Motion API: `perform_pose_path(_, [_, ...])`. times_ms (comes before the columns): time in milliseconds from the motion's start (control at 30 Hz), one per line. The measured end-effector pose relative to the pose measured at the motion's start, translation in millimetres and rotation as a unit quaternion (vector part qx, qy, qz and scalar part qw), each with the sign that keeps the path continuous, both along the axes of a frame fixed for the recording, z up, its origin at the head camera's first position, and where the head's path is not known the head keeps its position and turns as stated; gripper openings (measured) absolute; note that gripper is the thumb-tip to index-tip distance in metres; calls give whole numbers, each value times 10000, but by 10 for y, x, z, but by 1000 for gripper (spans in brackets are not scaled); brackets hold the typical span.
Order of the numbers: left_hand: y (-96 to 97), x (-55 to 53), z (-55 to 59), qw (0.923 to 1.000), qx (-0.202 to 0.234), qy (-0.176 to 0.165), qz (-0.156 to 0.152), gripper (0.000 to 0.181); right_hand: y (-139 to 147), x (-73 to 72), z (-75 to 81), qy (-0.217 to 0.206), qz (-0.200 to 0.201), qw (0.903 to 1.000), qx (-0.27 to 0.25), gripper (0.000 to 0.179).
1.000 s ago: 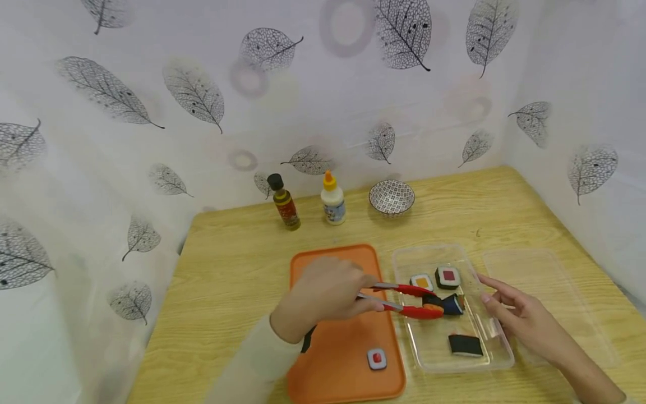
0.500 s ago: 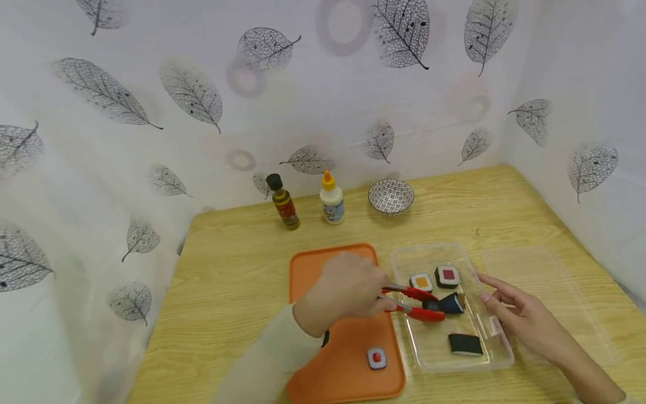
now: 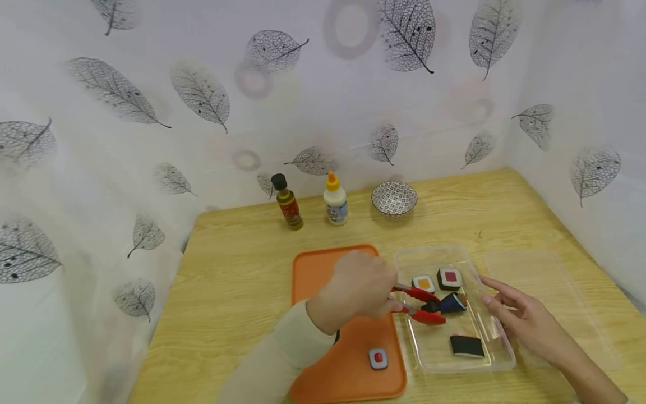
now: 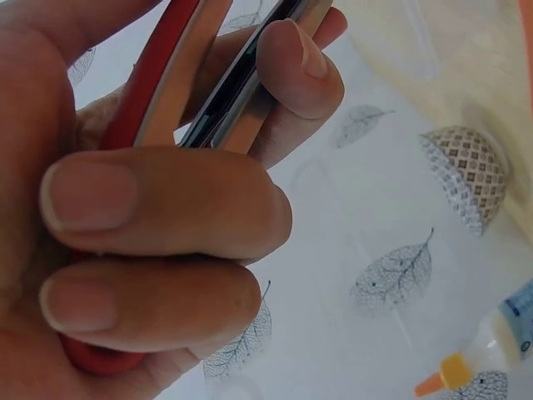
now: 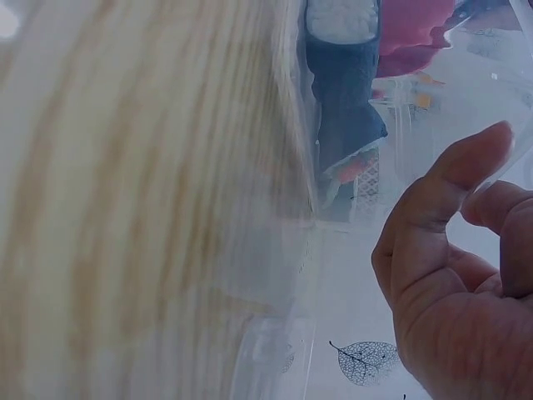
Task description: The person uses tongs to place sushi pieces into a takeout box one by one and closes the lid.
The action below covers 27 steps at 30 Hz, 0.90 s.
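Observation:
My left hand [image 3: 359,289] grips a pair of red-tipped tongs [image 3: 428,317]; in the left wrist view, fingers curl round their red-and-metal handles [image 4: 158,79]. The tong tips stand apart inside a clear plastic container [image 3: 434,366], about a small dark piece beside a dark blue cone-shaped sushi roll [image 3: 453,303]. Whether they touch it is hard to tell. Also in the container lie a yellow-centred sushi roll [image 3: 423,283], a red-centred roll [image 3: 450,278] and a black-wrapped piece [image 3: 466,346]. My right hand [image 3: 527,320] pinches the container's right edge between thumb and finger.
An orange tray [image 3: 348,387] left of the container bears a small red-centred sushi piece [image 3: 378,358]. A clear lid [image 3: 530,264] lies to the right. Behind stand a dark-capped sauce bottle [image 3: 290,209], a white squeeze bottle [image 3: 336,206] and a patterned bowl [image 3: 394,199].
My left hand has moved right, towards the container, with the tongs. The orange patch between their tips shows far less now. The right hand keeps its place at the container.

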State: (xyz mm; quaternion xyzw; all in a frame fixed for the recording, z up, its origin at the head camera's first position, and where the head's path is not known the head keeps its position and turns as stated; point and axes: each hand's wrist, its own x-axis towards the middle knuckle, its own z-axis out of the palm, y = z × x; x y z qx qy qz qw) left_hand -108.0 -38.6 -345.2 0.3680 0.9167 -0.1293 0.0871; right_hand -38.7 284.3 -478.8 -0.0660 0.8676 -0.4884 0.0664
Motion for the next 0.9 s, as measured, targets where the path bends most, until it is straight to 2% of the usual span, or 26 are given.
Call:
perform_pose_path(167, [39,7,-1,9997,-233,43,-26,53,-5,12,5,-26,-34,10000,6,52])
perform_pose_path(333, [1,10,-8,9999,-136,26,-60,50,-9,6,-4,-16,-56,10000,29,52])
perform_pose_path(433, [-79,-1,-4,9997,188,-60,-163,42,-12,2,-6,-9,-52,10000,19,51])
perform_pose_path(533, [-195,-31,-12,9967,653,-361,-305,43,-7,0,-4,-26,-50,10000,-33,52])
perform_pose_path(700, [-431,-72,-49,9854,1396,-895,-383,58,16,-3,3,13,32,10000,-91,52])
perform_pose_path(900, [-757,-75,-200,9719,2111,-973,-382,55,7,8,17,-64,26,10000,-51,52])
